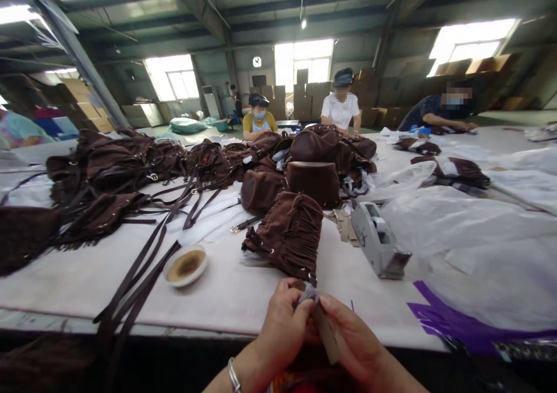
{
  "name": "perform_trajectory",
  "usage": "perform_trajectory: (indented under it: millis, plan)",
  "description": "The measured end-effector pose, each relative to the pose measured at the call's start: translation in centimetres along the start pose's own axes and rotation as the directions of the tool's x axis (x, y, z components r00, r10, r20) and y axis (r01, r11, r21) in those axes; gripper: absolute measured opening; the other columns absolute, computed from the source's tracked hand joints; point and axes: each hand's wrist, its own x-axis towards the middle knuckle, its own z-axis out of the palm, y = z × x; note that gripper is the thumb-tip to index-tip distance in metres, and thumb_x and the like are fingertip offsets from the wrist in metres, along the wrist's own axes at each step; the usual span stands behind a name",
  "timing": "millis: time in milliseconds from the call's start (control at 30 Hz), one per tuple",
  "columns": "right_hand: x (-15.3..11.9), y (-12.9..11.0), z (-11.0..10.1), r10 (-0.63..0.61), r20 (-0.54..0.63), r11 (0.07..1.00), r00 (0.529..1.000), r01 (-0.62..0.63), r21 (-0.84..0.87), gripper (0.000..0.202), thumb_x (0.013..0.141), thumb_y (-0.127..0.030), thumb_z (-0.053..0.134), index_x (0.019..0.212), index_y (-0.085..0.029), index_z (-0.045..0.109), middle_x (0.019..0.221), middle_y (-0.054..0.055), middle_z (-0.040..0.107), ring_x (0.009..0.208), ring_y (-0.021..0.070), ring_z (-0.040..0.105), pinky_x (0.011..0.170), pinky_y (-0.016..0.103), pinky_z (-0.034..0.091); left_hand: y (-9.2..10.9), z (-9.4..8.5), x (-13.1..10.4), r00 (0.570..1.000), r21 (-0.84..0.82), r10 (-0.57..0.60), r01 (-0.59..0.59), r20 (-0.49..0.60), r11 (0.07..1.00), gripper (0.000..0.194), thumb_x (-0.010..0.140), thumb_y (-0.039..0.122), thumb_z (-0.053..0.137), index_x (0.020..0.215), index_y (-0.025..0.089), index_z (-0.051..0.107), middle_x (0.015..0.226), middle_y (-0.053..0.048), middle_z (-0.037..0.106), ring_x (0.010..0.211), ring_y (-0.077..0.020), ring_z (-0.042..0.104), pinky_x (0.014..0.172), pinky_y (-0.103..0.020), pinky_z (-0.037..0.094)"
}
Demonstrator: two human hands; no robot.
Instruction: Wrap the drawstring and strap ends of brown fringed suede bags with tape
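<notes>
My left hand and my right hand meet at the table's front edge, fingers closed. Between them is a flat brown strip, its lower end hanging down by my right palm. A crumpled grey scrap of cloth or tissue is pinched under my left thumb, against the strip's upper end. Just beyond my fingertips lies a dark brown fringed suede bag; whether the strip joins it cannot be made out. To the left rests a white bowl with a brown residue inside.
A grey tape dispenser stands on the right, near clear plastic bags and purple tape. Brown bags are heaped behind, with long straps trailing over the front edge. Several people sit or stand across the table.
</notes>
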Motion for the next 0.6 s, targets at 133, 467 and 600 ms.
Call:
perform_trajectory:
  millis: [133, 467, 600]
  plan:
    - [0.4, 0.5, 1.4, 0.045, -0.167, 0.986, 0.985, -0.017, 0.166, 0.029, 0.068, -0.030, 0.084, 0.089, -0.015, 0.070, 0.079, 0.003, 0.072, 0.068, 0.0140, 0.064, 0.069, 0.026, 0.051, -0.2, 0.4, -0.3, 0.998, 0.029, 0.055, -0.055, -0.022, 0.998, 0.015, 0.081, 0.015, 0.056, 0.071, 0.017, 0.066, 0.109, -0.011, 0.060, 0.102, -0.0214, 0.058, 0.095, -0.035, 0.046]
    - [1.6, 1.1, 1.7, 0.023, -0.241, 0.981, 0.970, 0.024, 0.190, 0.030, 0.067, -0.028, 0.083, 0.091, -0.015, 0.070, 0.088, 0.006, 0.075, 0.084, 0.0208, 0.070, 0.079, 0.031, 0.055, -0.2, 0.6, 0.0, 0.988, -0.091, -0.108, 0.099, -0.110, 0.991, 0.008, 0.075, 0.020, 0.065, 0.071, 0.017, 0.071, 0.115, -0.010, 0.067, 0.110, -0.0245, 0.059, 0.098, -0.034, 0.044]
    - [1.8, 1.1, 0.9, 0.084, -0.249, 0.985, 0.965, -0.044, 0.164, 0.029, 0.072, -0.031, 0.081, 0.093, -0.016, 0.068, 0.080, 0.003, 0.073, 0.074, 0.0179, 0.069, 0.070, 0.028, 0.055, -0.2, 0.2, 0.1, 0.993, -0.106, -0.079, 0.070, -0.086, 0.992, 0.007, 0.074, 0.021, 0.065, 0.071, 0.018, 0.071, 0.108, -0.007, 0.068, 0.103, -0.0222, 0.061, 0.093, -0.031, 0.045]
